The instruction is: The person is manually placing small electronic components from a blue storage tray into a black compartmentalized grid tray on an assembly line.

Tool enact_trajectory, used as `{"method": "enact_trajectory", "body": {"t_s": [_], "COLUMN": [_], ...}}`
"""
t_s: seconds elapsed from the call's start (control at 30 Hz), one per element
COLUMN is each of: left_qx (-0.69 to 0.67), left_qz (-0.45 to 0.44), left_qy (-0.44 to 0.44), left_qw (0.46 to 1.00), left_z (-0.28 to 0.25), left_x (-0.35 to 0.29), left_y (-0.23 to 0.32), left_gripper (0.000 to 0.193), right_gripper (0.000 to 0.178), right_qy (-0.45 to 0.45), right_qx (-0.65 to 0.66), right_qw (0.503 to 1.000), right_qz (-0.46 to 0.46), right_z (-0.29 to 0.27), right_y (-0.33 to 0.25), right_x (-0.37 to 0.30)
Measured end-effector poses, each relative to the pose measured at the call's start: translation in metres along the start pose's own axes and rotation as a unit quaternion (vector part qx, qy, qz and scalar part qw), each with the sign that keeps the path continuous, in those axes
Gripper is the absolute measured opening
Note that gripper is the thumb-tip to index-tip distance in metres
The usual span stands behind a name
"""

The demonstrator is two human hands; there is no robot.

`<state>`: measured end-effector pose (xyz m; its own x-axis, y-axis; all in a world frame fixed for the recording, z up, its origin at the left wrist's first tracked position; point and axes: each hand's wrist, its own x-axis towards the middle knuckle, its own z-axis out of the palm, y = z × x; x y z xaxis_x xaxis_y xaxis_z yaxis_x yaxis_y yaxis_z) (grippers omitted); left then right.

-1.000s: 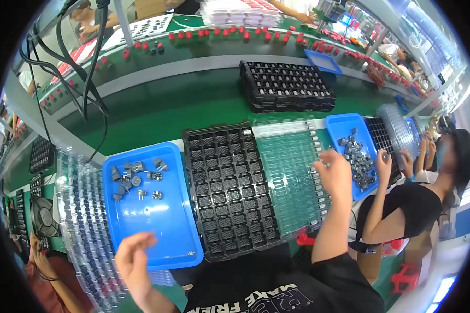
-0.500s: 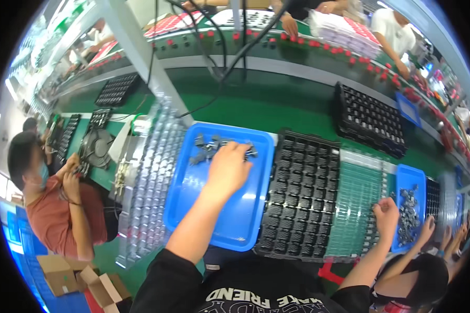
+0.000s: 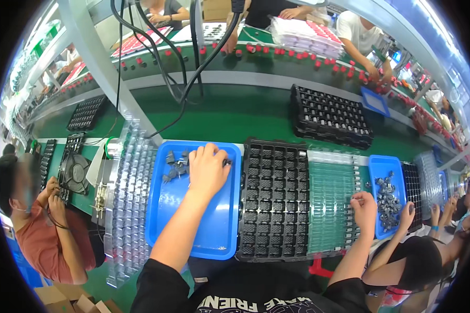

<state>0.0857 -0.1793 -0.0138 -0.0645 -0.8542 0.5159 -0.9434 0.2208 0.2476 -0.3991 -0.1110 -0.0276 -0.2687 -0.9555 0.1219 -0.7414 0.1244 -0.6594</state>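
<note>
My left hand is over the far part of a blue tray, fingers curled down. A small dark grey part shows at its fingertips. More dark grey parts lie loose in the tray beside the hand. My right hand is closed in a pinch at the right side of a clear plastic tray. Small parts fill the slots along that tray's right edge. Whatever the right fingers hold is too small to make out.
An empty-celled black tray stands between the blue and clear trays. Stacked clear trays are at left. At right is another blue tray of parts. A stacked black tray lies beyond; cables hang above. Co-workers sit on both sides.
The view has shifted, so the bench things appear further left. My left hand stays over the blue tray's parts, and my right hand stays beside the clear tray's right edge.
</note>
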Motion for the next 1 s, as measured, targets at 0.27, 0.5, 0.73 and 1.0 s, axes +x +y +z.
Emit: {"method": "enact_trajectory", "body": {"t_s": [0.27,0.5,0.73,1.0], "left_qx": [0.001,0.023,-0.002,-0.534], "left_qz": [0.046,0.036,0.02,-0.239], "left_qy": [-0.087,-0.145,-0.12,-0.059], "left_qw": [0.995,0.988,0.993,0.809], "left_z": [0.003,0.0,-0.027,-0.072], "left_x": [-0.021,-0.028,-0.037,-0.065], "left_y": [-0.013,-0.019,-0.011,0.013], "left_gripper": [0.028,0.032,0.022,0.02], "right_gripper": [0.01,0.013,0.014,0.019], "right_qy": [0.052,-0.079,-0.166,-0.243], "right_qx": [0.213,0.303,0.326,0.492], "right_qw": [0.973,0.944,0.921,0.836], "right_qz": [-0.07,-0.105,-0.133,0.014], "right_z": [0.042,0.085,0.104,0.118], "right_y": [-0.097,-0.151,-0.165,-0.172], "right_x": [-0.048,-0.093,-0.128,-0.142]}}
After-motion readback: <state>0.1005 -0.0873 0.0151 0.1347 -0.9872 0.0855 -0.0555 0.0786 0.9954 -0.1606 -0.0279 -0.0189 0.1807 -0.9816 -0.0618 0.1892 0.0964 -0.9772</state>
